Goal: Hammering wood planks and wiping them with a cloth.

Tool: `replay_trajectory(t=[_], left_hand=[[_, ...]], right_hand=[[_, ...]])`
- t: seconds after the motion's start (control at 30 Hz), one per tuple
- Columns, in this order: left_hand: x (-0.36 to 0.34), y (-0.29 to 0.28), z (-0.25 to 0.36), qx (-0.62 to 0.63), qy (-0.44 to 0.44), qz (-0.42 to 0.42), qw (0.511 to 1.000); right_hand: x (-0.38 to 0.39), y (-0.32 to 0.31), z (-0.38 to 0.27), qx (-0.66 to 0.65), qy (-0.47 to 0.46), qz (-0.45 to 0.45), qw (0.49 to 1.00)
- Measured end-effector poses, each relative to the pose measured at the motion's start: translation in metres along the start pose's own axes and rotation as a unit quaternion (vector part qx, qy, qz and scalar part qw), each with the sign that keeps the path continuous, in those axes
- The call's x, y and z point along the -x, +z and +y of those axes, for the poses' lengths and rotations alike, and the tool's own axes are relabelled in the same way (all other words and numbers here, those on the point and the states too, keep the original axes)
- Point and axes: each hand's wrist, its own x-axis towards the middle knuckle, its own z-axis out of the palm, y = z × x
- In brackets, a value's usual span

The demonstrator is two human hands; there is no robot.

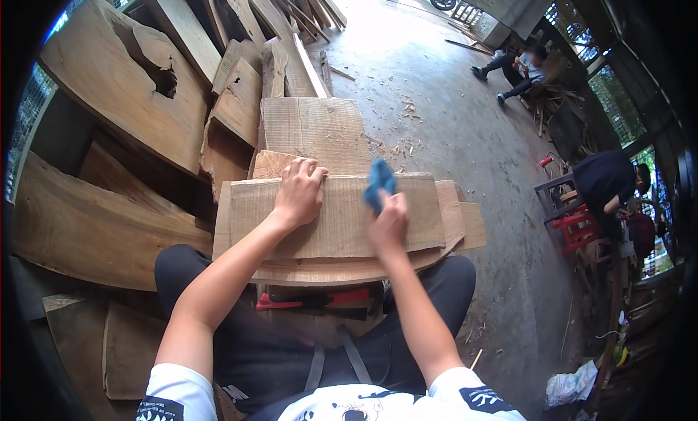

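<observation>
A rough-sawn wooden board [342,221] lies across more planks over my lap. My left hand [299,192] rests on its far edge, left of the middle, with the fingers bent over the edge and the tips hidden. Near the right part of that edge, my right hand [389,217] is closed round a blue rag [379,182]. Motion blurs both this hand and the rag, so I cannot tell whether the rag touches the wood. Behind the board, another flat plank [313,126] stretches away from me.
Large wooden slabs [123,79] lean and pile up on the left. Wood chips [411,112] litter the concrete floor [436,72]. Below the boards sits a red and black tool [313,299]. Two other people sit at the right, one by a red stool [578,230]. A white bag [572,385] lies lower right.
</observation>
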Motion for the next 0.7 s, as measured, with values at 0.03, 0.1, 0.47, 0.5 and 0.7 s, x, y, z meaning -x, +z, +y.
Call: replay_trajectory(t=[0.03,0.1,0.47,0.5,0.7], left_hand=[[0.0,0.0,0.0,0.002,-0.002,-0.001,1.0],[0.001,0.001,-0.001,0.005,-0.003,-0.002,1.0],[0.0,0.003,-0.001,-0.004,-0.001,-0.002,1.0],[0.0,0.002,-0.001,-0.003,0.006,-0.001,1.0],[0.002,0.001,-0.002,0.011,-0.003,0.0,1.0]], right_hand=[[0.021,0.002,-0.014,-0.008,-0.046,-0.028,0.999],[0.041,-0.007,-0.016,-0.011,-0.092,-0.099,0.991],[0.014,-0.023,0.022,0.062,0.054,-0.003,0.997],[0.027,-0.015,0.003,0.042,0.0,-0.009,0.999],[0.016,-0.03,0.025,0.05,-0.088,-0.059,0.993]])
